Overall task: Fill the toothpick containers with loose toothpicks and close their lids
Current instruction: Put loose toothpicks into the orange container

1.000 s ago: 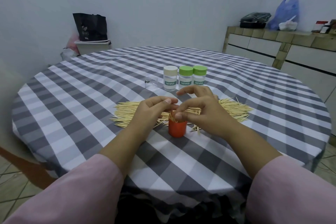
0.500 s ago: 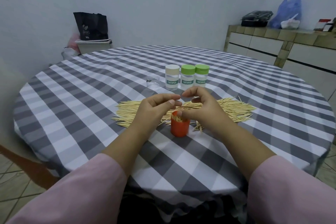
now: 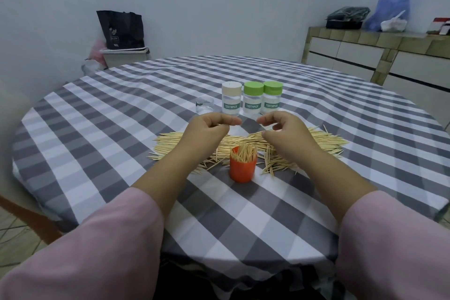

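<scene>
Orange container (image 3: 242, 165) near us stands open and well stocked, three lidded jars (image 3: 252, 101) behind, heap of toothpicks (image 3: 323, 141) unpacked; our left hand (image 3: 207, 129) and right hand (image 3: 285, 129) hover loosely curled, seemingly holding nothing.

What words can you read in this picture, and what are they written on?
"TOOTHPICK": label on the beige-lidded jar
"TOOTHPICK": label on the middle green-lidded jar
"TOOTHPICK": label on the right green-lidded jar
White print on the black bag: too blurred to read
</scene>
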